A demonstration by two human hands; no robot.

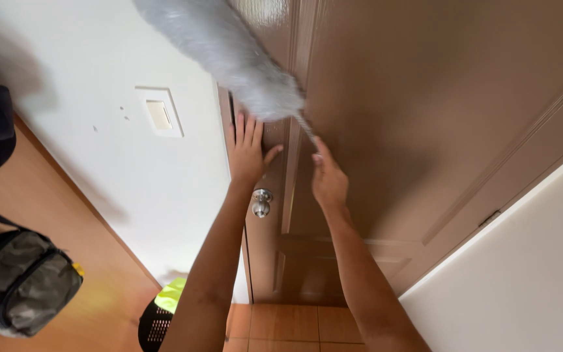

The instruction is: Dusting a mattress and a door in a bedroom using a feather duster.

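A brown panelled door [425, 130] fills the middle and right of the head view. My left hand [247, 153] lies flat against its edge, fingers spread, just above a round silver knob [261, 203]. My right hand [329, 177] is closed on the thin handle of a fluffy grey duster [229, 52]. The duster's head reaches up and left across the door's top part and is blurred.
A white wall with a white switch plate [159, 112] stands left of the door. A grey camouflage bag [21, 280] hangs at the left. A black perforated bin [158, 319] with a yellow-green liner sits on the tiled floor below. A white wall [529, 274] is at the right.
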